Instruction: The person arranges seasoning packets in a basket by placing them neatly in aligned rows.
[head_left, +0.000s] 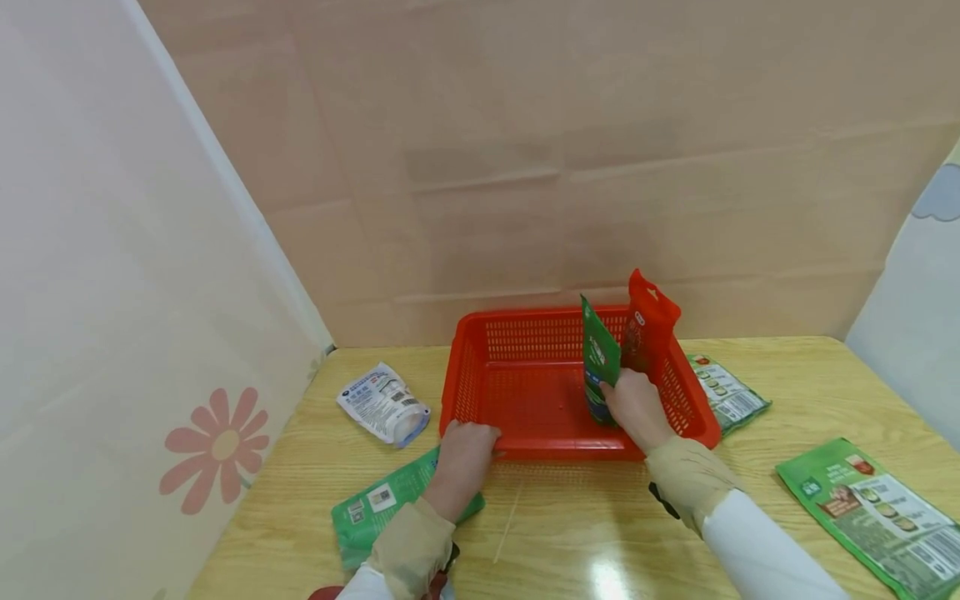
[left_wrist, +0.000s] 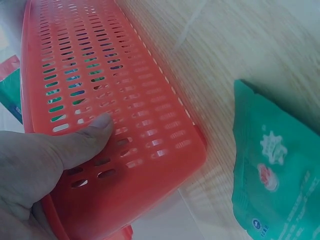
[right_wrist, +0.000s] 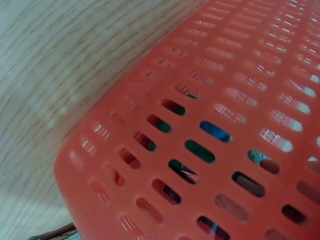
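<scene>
My left hand grips the near left corner of a red plastic basket; in the left wrist view its thumb presses on the slotted outer wall. Inside the basket's right part, my right hand holds an upright green pouch by its side. A red pouch stands behind that hand, against the basket's right end. In the right wrist view the slotted wall hides the hand, with green and blue showing through the slots.
Left of the basket lies a white pouch. A green pouch lies partly under my left forearm. Two more green packets lie to the right, one beside the basket, one nearer the table's right edge. A wall stands behind.
</scene>
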